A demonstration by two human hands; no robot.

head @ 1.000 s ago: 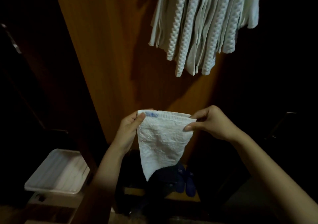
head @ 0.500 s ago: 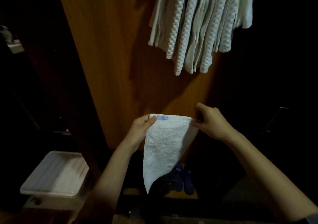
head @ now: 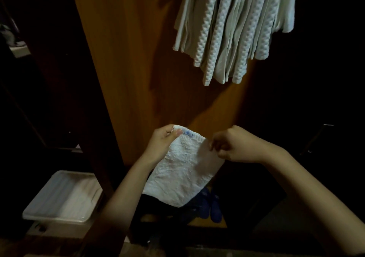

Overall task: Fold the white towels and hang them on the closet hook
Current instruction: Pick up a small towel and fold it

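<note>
- Small white terry towel [head: 181, 169] hangs in front of me, low against the orange-brown wooden closet panel [head: 126, 63].
- My left hand [head: 161, 144] pinches its top corner, thumb over the hem beside a blue tag [head: 188, 132].
- My right hand [head: 233, 145] has fingers curled at the opposite edge; whether they actually grip cloth, I cannot tell.
- I judge it light, limp, not slippery. It sags wherever unsupported, so the hemmed top corners are the places to hold.
- Pale waffle-weave towels [head: 235, 29] already hang above, crowding the hanging spot; the hook itself is hidden.
- White plastic tub [head: 59, 196] lower left and blue slippers [head: 210, 205] below the towel, both out of the way.
</note>
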